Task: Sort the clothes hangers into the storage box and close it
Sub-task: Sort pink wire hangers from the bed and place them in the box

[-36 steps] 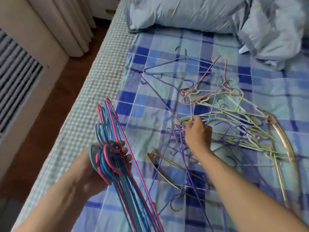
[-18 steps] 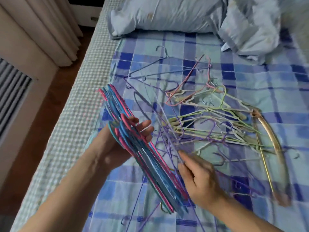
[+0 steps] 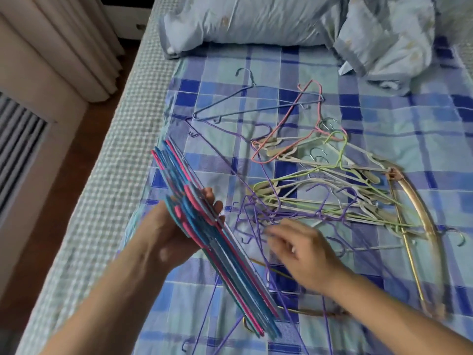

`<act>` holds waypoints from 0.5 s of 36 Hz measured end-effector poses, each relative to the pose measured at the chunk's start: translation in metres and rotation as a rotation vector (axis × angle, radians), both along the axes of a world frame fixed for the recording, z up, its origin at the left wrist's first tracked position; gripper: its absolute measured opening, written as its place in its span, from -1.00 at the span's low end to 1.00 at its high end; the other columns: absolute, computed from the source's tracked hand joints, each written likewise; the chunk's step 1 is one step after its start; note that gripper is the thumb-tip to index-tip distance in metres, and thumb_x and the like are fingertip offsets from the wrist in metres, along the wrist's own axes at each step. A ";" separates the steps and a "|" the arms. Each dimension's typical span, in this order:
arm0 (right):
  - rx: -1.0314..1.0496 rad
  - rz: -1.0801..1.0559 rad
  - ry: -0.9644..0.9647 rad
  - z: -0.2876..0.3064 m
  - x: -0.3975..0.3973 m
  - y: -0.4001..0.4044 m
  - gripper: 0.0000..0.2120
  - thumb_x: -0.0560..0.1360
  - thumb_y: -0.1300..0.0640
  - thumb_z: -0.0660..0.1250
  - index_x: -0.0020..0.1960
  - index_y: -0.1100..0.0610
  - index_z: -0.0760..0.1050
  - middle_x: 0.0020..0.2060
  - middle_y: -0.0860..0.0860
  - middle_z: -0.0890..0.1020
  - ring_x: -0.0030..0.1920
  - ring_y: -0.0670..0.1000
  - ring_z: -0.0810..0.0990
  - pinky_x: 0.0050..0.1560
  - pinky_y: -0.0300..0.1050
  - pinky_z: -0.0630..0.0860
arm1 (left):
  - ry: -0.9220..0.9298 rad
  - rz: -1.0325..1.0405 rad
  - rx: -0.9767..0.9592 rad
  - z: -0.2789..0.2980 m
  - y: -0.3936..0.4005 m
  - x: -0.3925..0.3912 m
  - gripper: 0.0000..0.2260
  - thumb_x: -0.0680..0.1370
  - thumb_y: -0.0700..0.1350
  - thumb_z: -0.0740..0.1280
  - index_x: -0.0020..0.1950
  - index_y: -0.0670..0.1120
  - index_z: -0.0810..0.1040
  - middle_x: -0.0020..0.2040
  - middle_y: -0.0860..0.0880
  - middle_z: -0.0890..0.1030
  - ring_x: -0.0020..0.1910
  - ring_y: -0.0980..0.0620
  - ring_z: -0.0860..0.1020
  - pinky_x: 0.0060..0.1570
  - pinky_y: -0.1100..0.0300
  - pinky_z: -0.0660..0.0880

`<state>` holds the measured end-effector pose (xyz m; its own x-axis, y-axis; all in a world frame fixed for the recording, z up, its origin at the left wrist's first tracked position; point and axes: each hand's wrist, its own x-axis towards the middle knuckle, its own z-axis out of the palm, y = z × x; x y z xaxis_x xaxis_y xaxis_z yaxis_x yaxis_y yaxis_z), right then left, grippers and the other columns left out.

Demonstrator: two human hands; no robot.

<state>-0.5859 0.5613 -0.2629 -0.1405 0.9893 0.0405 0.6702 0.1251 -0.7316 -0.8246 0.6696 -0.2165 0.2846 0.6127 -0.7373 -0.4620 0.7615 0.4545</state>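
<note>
Head view, starting at the far left: a pale curtain (image 3: 84,47) hangs over a slatted panel (image 3: 18,147) set low in the wall, with a strip of brown wooden floor (image 3: 84,160) between them and the bed. The checked mattress edge (image 3: 102,190) runs near to far beside a blue plaid bedsheet (image 3: 399,124).

The left hand (image 3: 174,226) holds a thick stack of blue and pink hangers (image 3: 204,226) tilted on edge above the sheet, fingers curled round the stack near its hooks, with fingertips showing on its right face.

Just right of it, the right hand (image 3: 304,254) is blurred; its fingers reach left into a tangle of purple wire hangers (image 3: 258,221) and touch them, but I cannot tell whether they pinch a wire or merely rest there.

Farther off lies a blue hanger (image 3: 245,111) with a pink hanger (image 3: 289,134) crossing over its right end. Right of the purple tangle spreads a loose pile of white and pale green hangers (image 3: 332,185), and at its right edge a gold-coloured hanger (image 3: 419,211) lies curved on the sheet.

At the far end of the bed rest a light blue pillow (image 3: 250,21) and, to its right, a crumpled light blue cover (image 3: 389,39).
</note>
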 end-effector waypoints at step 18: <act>-0.454 0.034 0.663 0.128 -0.114 0.020 -0.29 0.46 -0.08 0.49 0.50 -0.32 0.23 0.20 -0.17 0.62 0.24 -0.14 0.59 0.33 -0.18 0.44 | 0.121 -0.108 0.138 0.069 -0.033 -0.005 -0.79 0.51 -0.16 0.26 -0.14 -0.31 0.54 -0.24 -0.25 0.53 -0.33 -0.18 0.57 -0.37 0.12 0.56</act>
